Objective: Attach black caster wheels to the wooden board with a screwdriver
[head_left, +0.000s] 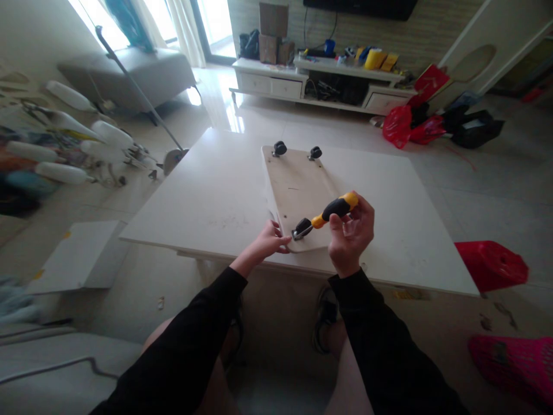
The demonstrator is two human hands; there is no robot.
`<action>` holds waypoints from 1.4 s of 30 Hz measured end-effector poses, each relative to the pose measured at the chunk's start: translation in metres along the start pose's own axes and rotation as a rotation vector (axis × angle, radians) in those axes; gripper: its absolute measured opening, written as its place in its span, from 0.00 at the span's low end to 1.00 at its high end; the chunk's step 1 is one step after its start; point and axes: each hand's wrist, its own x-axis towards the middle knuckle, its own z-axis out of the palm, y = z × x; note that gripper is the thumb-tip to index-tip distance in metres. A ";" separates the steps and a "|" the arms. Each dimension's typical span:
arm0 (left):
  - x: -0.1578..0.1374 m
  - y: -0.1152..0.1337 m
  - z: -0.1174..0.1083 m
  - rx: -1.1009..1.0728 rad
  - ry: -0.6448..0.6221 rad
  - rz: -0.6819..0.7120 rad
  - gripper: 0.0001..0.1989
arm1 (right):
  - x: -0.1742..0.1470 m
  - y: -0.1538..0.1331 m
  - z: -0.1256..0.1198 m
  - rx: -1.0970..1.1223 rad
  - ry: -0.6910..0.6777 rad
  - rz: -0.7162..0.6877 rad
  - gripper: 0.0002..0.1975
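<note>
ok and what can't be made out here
Head view:
Tip of the screwdriver: too small to tell what it touches
Near right corner of the board: hidden by the right hand
Its downward face: hidden against the table
Television: cut off by the top edge

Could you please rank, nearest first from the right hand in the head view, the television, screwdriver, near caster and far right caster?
1. Screwdriver, held in the right hand
2. Near caster, left of that hand
3. Far right caster, at the far end of the board
4. Television, farthest ahead
</note>
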 end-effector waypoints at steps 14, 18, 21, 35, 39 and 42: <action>-0.004 0.035 -0.002 0.477 0.205 0.521 0.08 | -0.001 0.000 -0.009 0.009 -0.091 -0.010 0.28; -0.007 0.041 0.008 0.354 -0.019 0.575 0.10 | -0.001 -0.001 -0.009 0.031 -0.091 -0.036 0.28; -0.008 0.041 0.013 0.370 -0.176 0.545 0.16 | 0.001 0.000 -0.007 0.061 -0.101 -0.107 0.29; -0.006 0.045 0.013 0.451 -0.323 0.552 0.11 | 0.001 0.005 -0.004 0.064 -0.138 -0.207 0.31; -0.004 0.045 0.014 0.458 -0.323 0.551 0.10 | 0.002 0.006 -0.004 0.069 -0.140 -0.211 0.31; -0.003 0.043 0.013 0.457 -0.327 0.545 0.10 | 0.003 0.005 -0.004 0.080 -0.142 -0.208 0.30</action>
